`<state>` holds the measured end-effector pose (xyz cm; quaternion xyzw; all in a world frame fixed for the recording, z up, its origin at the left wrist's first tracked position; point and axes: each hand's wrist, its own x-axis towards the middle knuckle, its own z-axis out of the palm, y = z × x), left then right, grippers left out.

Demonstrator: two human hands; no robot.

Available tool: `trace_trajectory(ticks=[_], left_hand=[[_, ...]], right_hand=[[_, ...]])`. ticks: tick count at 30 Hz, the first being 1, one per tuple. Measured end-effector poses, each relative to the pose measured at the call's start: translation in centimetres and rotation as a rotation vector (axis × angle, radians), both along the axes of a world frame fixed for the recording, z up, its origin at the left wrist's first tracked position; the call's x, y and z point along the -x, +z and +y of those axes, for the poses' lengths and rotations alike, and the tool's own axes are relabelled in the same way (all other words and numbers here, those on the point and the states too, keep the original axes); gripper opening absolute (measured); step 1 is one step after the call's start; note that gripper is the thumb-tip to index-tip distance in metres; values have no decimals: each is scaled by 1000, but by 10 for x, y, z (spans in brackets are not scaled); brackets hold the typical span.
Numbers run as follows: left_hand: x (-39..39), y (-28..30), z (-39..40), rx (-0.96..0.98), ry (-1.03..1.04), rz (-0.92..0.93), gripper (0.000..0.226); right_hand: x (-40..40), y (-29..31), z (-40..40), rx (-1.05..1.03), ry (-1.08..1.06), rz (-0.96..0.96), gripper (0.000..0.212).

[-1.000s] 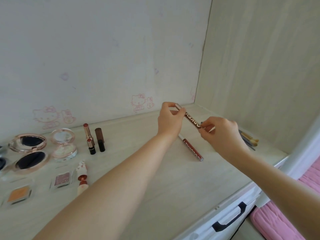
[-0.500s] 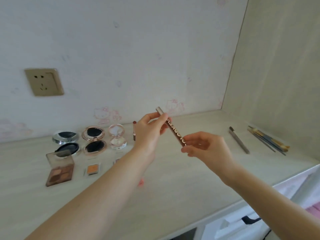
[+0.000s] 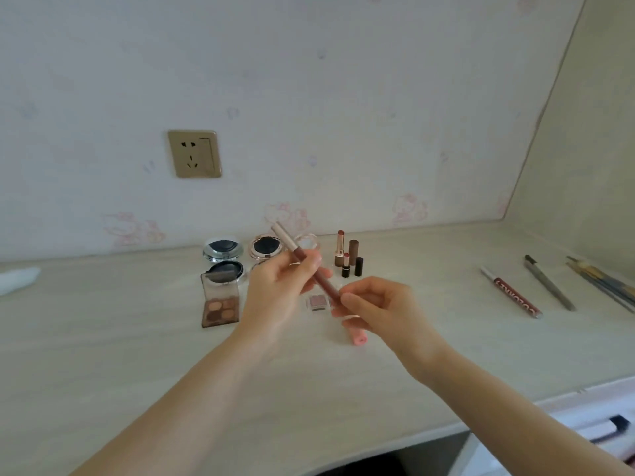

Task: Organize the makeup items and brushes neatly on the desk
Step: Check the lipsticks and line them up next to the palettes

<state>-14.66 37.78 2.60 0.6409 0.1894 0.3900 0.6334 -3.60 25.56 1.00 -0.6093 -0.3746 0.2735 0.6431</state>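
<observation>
Both hands hold a slim brown makeup pencil (image 3: 298,254) above the middle of the desk (image 3: 137,338). My left hand (image 3: 275,293) grips its upper part; my right hand (image 3: 381,310) pinches its lower end. Behind the hands lie open round compacts (image 3: 222,250), an eyeshadow palette (image 3: 220,302), a small pink eyeshadow pan (image 3: 318,301), upright lipsticks (image 3: 347,257) and a pink tube (image 3: 356,336). At the right lie a second brown pencil with white lettering (image 3: 512,292), a grey pencil (image 3: 549,286) and several brushes (image 3: 604,283).
A gold wall socket (image 3: 194,153) sits on the wallpapered back wall. A wooden side panel (image 3: 584,132) closes the desk on the right. A white object (image 3: 17,280) lies at the far left. A white drawer with a dark handle (image 3: 615,426) is below the front edge.
My view has swung left, and both hands have carried the pencil left, from beside the right-hand pencils to in front of the compacts and lipsticks. Both hands keep hold of it.
</observation>
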Motion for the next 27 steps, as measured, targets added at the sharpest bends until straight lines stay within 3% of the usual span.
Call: trace_trajectory(ticks=[3,8,12,14,19,23,27], left_hand=[[27,-2,15,-130,91,77,12],[67,-16,39,-400,175,257,10],[89,-27,46,-715,219,422,33],[97,-31,43,-843,199,464,22],[108,-40,38,-959,183,512,37],[112,-50,37,-924,290,403,40],[115,-52,38,-976,386,257,20]], right_hand=[[17,-1,14,43,54,-60,14],[29,8,29,26,121,-1,18],[42,7,40,36,174,-27,17],[48,3,44,36,192,-39,16],[56,-11,50,32,169,-134,8],[55,-23,52,12,131,-28,11],[47,-30,51,-4,73,99,20]])
